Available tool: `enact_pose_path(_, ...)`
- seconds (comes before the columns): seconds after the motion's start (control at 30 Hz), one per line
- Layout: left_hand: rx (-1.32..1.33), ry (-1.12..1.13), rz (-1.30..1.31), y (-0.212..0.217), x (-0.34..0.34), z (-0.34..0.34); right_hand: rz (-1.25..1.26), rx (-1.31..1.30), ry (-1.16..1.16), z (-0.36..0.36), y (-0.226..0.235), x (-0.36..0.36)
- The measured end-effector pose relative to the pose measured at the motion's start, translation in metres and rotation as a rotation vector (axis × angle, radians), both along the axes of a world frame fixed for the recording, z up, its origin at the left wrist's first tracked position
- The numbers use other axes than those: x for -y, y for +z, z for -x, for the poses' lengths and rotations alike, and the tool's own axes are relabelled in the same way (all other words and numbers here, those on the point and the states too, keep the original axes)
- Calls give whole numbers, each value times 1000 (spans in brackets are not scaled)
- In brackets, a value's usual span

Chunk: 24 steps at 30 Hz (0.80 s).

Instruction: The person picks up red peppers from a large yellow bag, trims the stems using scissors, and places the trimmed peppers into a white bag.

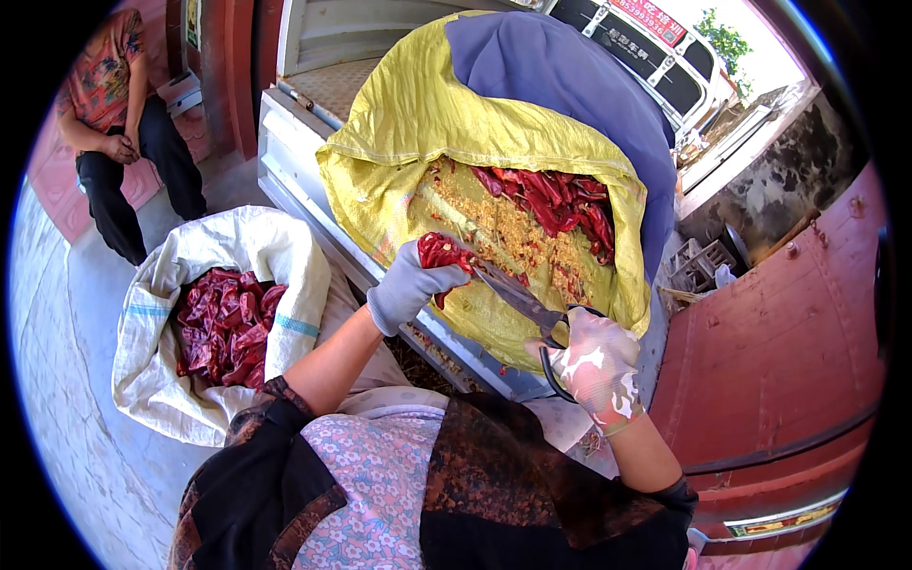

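Above the near side of the yellow sack [399,123], the left hand [404,288], in a grey glove, grasps crumpled red pepper [442,252] between thumb and fingers; whether it is one pod or several, I cannot tell. The right hand [598,366], in a patterned glove, has its fingers wrapped round the black handles of the scissors [518,296], whose blades point toward the held pepper, tips right beside it; whether they touch is unclear. Inside the open sack, yellow seeds [513,237] lie scattered, with a heap of red pods [551,199] at the far right. To the left, a white sack [152,370] stands on the grey floor [71,361], holding many dried peppers [223,328]. Blue cloth [570,76] bulges behind the yellow sack. At upper left, a person [119,114] sits, hands together.
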<state>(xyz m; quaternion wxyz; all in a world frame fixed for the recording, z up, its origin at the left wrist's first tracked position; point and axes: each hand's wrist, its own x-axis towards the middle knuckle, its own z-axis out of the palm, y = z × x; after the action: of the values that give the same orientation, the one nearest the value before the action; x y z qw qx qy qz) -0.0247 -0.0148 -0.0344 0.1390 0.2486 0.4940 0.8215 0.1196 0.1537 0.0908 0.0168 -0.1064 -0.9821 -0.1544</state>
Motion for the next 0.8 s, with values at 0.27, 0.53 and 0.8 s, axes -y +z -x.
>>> enact_pose_path(0.27,54,114,-56,2,-3,1,-11,-179,114,15,-17,5)
enact_pose_path(0.53,326,-319,-406,3,10,4,38,-280,231,24,-39,-8)
enact_pose_path(0.8,326,-518,-479,5,9,5,639,-72,145,21,-49,0)
